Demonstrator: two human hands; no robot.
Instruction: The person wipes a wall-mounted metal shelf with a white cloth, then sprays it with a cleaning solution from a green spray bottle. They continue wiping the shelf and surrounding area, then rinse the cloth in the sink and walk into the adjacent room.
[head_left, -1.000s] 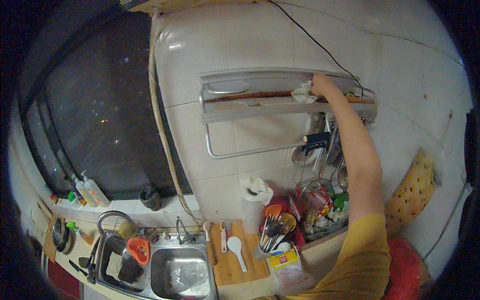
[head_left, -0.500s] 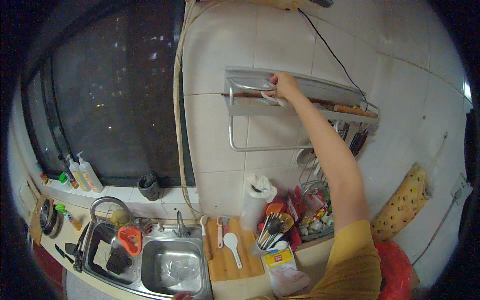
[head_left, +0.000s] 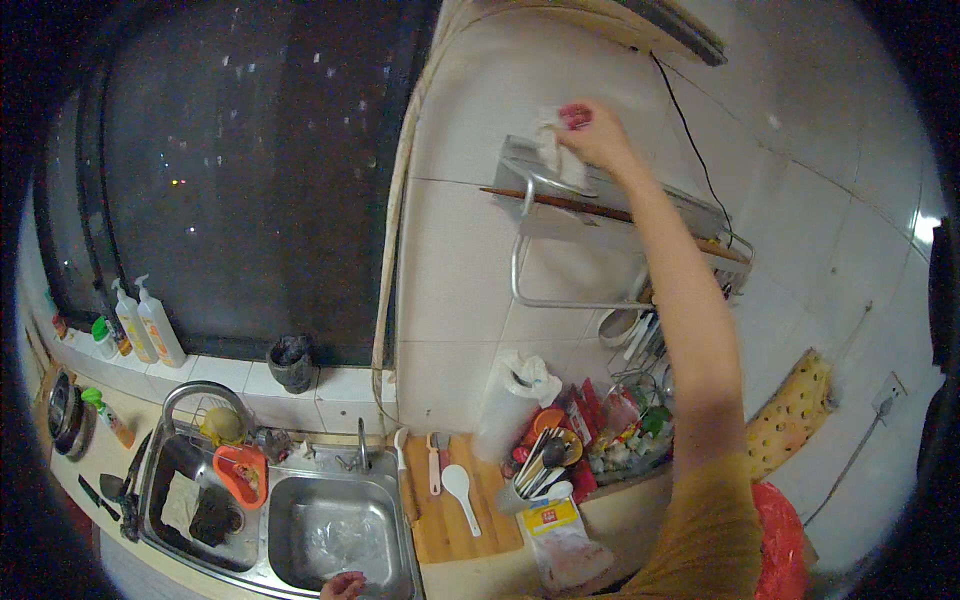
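My right hand (head_left: pixel 596 137) is raised at the wall, its fingers closed on a crumpled white paper towel (head_left: pixel 549 140). The towel hangs at the left end of a metal wall rack (head_left: pixel 517 262), by its grey back panel. A long brown stick (head_left: pixel 560 203) lies along the rack and pokes out past its left end. At the lower edge, my left hand (head_left: pixel 343 585) shows only in part, over the front rim of the steel sink (head_left: pixel 340 530); its fingers look loosely bent, and I see nothing in them.
Below the rack stand a paper towel roll (head_left: pixel 502 415) and a utensil holder (head_left: pixel 515 497). A white rice paddle (head_left: pixel 461 498) lies on a wooden board (head_left: pixel 425 540). An orange basket (head_left: pixel 240 475) sits at the sink's divider. Ladles hang under the rack; a black cord (head_left: pixel 684 125) runs down to it.
My right hand has lifted the paper towel up from inside the rack to above its top edge. More of my left hand shows by the sink. The whole view has shifted.
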